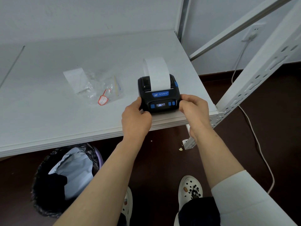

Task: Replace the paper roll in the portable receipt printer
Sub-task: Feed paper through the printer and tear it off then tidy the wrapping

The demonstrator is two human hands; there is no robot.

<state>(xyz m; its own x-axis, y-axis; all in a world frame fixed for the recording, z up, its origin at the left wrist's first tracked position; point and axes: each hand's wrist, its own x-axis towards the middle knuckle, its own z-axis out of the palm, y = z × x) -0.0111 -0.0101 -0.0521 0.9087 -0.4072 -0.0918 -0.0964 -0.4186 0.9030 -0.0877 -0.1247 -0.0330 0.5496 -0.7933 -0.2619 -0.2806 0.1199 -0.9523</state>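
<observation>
One printer sits at the tabletop's near right edge, one paper strip curling up from it. Two hands grasp it: left hand on its left side, right hand on its right. One empty plastic bag lies left of it.

Head camera looks steeply down, close over the table edge.

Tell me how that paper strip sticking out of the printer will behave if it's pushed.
The paper strip is probably floppy: it already curls over backward. It likely bends rather than resists, and may crease easily, being thin.
</observation>
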